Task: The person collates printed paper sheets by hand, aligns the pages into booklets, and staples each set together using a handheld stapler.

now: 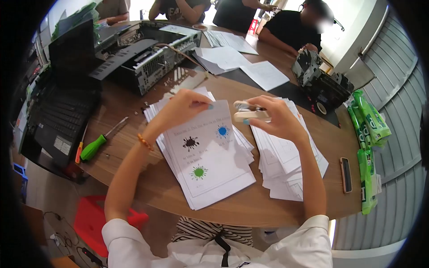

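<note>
"Two hands over the paper in the head view, our only view! What do we have?"

"We have the left hand [191,105] pinching the top edge of the printed sheet [219,178], the one with black, blue and green splats. It lies uppermost on the near pile, right in front of us."

"And the right hand [279,117]?"

"Fingers curled around the stapler [245,117], its mouth turned to the sheet's upper corner. Just beside it, we'd say, and the two arms of the stapler look parted."

"So how far along are we?"

"Mid-job, by our reading: the set looks lined up and the tool is in place, but the bite doesn't seem made. We spot no staple at that corner, though it's too small to be sure."

"What about the right-hand pile [279,152]?"

"Fanned, uneven, lying beside the near one. Whether those are finished sets or waiting ones, we can't tell. More sheets show under the near pile's edges, so we judge there's plenty left."

"And farther off?"

"Loose papers [265,74] across the table [223,213], touched by neither hand. We can't say they belong to this job. The green screwdriver [94,147] and phone [346,175] sit out of play."
</note>
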Demonstrator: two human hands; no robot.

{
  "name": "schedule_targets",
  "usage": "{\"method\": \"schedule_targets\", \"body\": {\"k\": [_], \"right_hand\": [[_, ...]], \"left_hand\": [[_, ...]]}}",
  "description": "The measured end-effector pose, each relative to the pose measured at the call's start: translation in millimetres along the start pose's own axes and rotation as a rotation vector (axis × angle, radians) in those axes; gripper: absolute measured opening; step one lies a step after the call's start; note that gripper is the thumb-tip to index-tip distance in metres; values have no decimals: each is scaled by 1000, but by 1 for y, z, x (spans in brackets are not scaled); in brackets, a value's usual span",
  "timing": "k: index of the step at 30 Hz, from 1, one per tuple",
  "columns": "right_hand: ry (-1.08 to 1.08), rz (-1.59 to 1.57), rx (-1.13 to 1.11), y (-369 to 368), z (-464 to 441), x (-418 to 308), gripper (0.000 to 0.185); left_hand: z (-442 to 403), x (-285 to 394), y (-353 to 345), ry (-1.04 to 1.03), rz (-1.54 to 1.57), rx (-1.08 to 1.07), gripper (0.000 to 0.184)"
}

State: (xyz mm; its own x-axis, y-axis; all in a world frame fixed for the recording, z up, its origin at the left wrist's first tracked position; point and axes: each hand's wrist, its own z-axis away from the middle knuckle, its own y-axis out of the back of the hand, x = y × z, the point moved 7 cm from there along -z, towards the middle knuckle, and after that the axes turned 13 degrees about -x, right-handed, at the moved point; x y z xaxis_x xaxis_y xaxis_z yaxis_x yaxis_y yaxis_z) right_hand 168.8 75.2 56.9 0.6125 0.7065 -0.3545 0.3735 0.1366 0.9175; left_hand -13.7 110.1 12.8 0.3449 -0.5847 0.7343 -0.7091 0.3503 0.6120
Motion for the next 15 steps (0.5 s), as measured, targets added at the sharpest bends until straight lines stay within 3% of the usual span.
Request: {"method": "schedule_targets", "body": {"k": [8,11,15], "right_hand": [[-9,131,-129,-11,-31,-16,30],[13,160,-106,-14,-31,-16,26],[62,167,-49,-14,-28,-12,25]], "left_hand": [[-2,10,-4,-120,-42,-32,15],[-2,10,-7,-15,-90,-106,18],[-2,17,-10,-78,-164,-149,19]]}}
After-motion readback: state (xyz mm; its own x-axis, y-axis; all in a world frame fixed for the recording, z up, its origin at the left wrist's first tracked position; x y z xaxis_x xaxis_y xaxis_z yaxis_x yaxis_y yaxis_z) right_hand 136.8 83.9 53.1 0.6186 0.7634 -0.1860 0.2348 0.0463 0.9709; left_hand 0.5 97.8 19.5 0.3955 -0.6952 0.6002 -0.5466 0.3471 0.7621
